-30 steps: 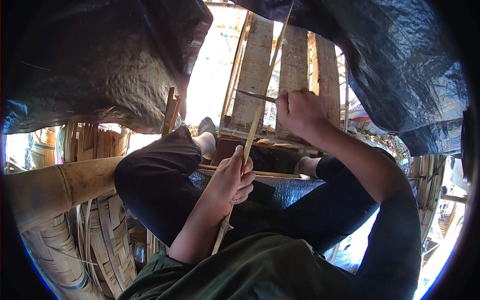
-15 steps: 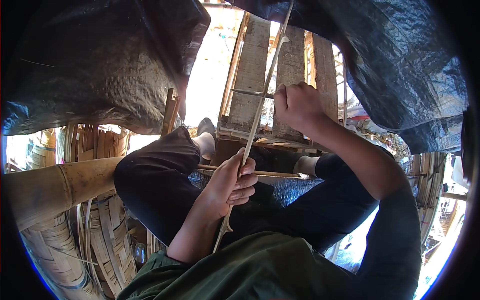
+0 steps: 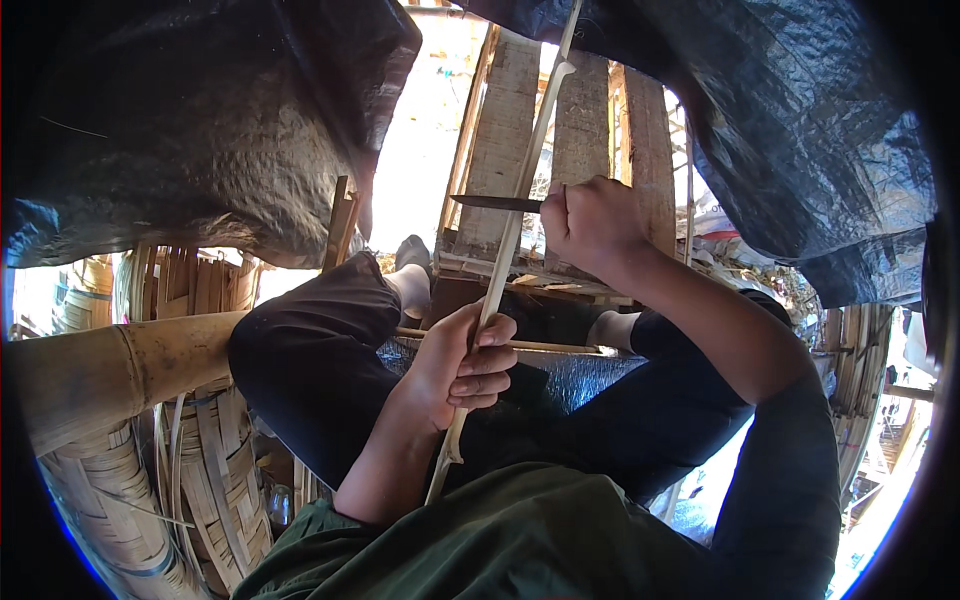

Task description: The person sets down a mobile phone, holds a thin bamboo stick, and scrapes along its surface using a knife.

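A long, pale bamboo strip (image 3: 509,243) slants from my lap up past the top edge, with knobby joints along it. My left hand (image 3: 468,362) is wrapped round its lower part, above my lap. Farther up, my right hand (image 3: 596,222) is closed round a knife, whose handle is hidden in the fist. The dark, narrow knife blade (image 3: 490,202) points left and lies across the strip, seemingly touching it.
A slatted wooden pallet (image 3: 497,140) stands ahead of me. Dark plastic sheeting (image 3: 200,130) hangs at the left, with more tarpaulin (image 3: 800,120) at the right. A thick bamboo pole (image 3: 130,370) reaches my left knee, above woven bamboo (image 3: 215,470).
The knife has moved slightly toward me along the strip, and its blade has turned from bright to dark. The strip has rolled a little, showing a paler face. My left hand has barely moved.
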`<state>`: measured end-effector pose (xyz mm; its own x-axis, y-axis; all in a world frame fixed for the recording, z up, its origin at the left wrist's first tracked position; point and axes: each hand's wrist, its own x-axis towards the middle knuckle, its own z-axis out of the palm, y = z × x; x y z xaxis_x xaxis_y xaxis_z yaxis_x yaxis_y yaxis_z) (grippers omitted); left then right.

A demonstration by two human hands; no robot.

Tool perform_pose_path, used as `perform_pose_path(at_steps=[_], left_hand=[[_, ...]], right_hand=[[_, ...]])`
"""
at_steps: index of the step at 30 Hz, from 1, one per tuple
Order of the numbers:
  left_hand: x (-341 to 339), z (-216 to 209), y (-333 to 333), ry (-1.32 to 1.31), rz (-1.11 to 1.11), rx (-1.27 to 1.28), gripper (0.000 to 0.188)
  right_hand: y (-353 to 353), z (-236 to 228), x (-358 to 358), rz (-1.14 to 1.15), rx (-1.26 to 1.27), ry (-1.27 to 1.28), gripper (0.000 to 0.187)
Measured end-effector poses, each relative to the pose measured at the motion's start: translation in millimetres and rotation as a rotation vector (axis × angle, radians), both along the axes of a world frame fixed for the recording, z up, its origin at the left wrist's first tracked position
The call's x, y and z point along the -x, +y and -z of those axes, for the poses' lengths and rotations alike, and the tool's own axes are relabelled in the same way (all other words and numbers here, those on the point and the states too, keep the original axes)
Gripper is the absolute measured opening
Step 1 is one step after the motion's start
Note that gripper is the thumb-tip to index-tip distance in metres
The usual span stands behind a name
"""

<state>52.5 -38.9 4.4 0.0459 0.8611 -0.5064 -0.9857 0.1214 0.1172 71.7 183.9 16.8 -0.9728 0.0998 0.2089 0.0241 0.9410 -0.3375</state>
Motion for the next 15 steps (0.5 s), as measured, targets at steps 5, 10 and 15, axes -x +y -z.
perform_pose_path(at_steps=[5,10,15], left_hand=[[0.2,0.5,-2.8,-0.067,-0.011,-0.069,0.040],[-0.5,-3.4,1.3,-0.139,-0.015,-0.144,0.039],[0.2,0.5,-1.0,-0.171,-0.022,-0.166,0.038]], right_hand=[[-32.4,-6.7,-26.2,-0.114,0.058,-0.138,0.037],[-20.3,-6.0,-20.1,-0.194,0.063,0.058,0.034],[-31.9,-11.1,-26.4,-0.164,0.047,-0.037,0.033]])
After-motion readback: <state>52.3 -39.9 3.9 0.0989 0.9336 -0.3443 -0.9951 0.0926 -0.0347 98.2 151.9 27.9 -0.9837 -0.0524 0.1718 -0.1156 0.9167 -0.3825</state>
